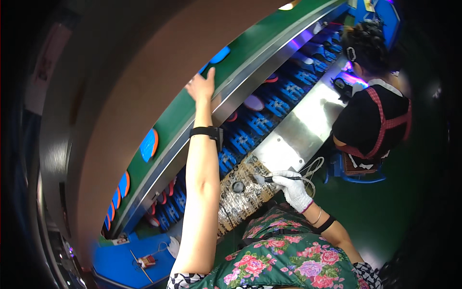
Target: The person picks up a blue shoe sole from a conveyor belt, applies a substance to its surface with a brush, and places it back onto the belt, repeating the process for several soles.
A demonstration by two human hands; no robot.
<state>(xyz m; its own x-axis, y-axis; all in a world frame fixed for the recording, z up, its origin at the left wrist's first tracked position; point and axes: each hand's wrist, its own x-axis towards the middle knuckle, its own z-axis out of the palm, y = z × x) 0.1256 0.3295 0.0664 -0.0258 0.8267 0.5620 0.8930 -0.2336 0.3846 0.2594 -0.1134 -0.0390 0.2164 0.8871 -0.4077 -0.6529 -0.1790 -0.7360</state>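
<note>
My left hand (201,87) is bare and stretched out over the green conveyor belt (180,113). Its thumb stands apart from the fingers, beside a blue sole-shaped piece (220,55); I see nothing held in it. In a white glove, my right hand (294,190) is closed around a black-handled brush (284,178). The brush's pale tip points left over a work surface covered in worn tape and plastic film (243,204). A small dark round pot (238,187) stands on that surface, just left of the brush tip.
Blue pieces with orange rims (149,144) lie along the belt. Below runs a lower line of blue holders (242,140) with shoe parts. A co-worker (373,106) sits at the right, by the metal bench (279,147). Pale cords (315,168) loop near my right hand. A blue table (115,262) stands lower left.
</note>
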